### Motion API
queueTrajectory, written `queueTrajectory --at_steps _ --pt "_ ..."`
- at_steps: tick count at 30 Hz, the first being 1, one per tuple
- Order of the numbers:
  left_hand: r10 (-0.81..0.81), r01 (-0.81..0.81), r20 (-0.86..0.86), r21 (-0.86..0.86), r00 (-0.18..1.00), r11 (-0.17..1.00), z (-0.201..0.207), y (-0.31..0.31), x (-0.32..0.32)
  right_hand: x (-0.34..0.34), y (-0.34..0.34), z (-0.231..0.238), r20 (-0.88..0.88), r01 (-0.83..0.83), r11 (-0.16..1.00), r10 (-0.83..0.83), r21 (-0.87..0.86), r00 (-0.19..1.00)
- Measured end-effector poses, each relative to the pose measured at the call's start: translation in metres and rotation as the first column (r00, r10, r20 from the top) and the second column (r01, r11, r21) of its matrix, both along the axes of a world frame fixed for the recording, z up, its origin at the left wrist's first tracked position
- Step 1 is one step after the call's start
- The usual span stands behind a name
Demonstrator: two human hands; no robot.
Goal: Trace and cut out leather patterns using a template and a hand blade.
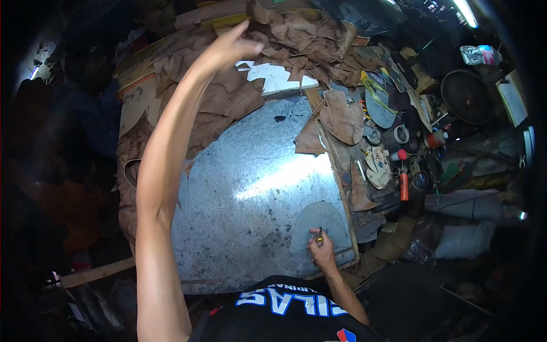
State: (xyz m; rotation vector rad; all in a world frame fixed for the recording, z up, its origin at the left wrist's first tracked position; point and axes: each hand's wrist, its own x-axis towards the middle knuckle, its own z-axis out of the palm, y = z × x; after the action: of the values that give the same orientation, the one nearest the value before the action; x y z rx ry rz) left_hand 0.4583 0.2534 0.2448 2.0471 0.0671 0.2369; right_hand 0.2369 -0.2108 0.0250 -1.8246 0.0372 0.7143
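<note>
My left arm reaches far across the worktable, and my left hand [235, 47] hovers by the far heap of brown leather pieces [302, 34]. Its fingers are stretched out, somewhat blurred, with nothing seen in them. Near the table's front right corner, my right hand [323, 252] is closed around a small tool [320, 239] with a dark and yellow part; its exact kind is too small to tell. Beneath that hand lies a grey rounded template [310, 219], flat on the metal sheet [239, 228] that covers the tabletop.
More brown leather [222, 102] drapes over the table's left and far sides. A cut leather piece [342, 117] overlaps the right edge. Beyond it lie a tape roll [401, 134], an orange-red tube [404, 187], a dark round pan [468, 97] and a plastic bottle [480, 55].
</note>
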Motion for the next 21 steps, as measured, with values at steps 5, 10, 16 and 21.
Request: queueTrajectory --at_steps 5,10,16,21 --pt "0.274 -0.312 -0.291 -0.093 0.917 0.945 -0.093 0.06 -0.215 0.007 0.004 -0.01 -0.08 -0.059 0.998 0.058 -0.005 0.995" --pt "0.619 -0.656 -0.269 -0.068 0.738 0.752 -0.103 0.079 -0.405 0.011 -0.002 0.004 -0.104 0.037 0.999 -0.034 0.024 0.994" --pt "0.924 -0.93 -0.258 0.164 0.281 0.328 -0.162 0.057 -0.571 0.018 0.004 -0.007 -0.085 -0.093 0.993 0.1 0.075 0.991" --pt "0.767 -0.944 -0.596 0.049 0.235 0.327 -0.187 0.027 -0.567 0.017 0.001 -0.007 -0.055 -0.094 0.993 0.098 0.075 0.994"
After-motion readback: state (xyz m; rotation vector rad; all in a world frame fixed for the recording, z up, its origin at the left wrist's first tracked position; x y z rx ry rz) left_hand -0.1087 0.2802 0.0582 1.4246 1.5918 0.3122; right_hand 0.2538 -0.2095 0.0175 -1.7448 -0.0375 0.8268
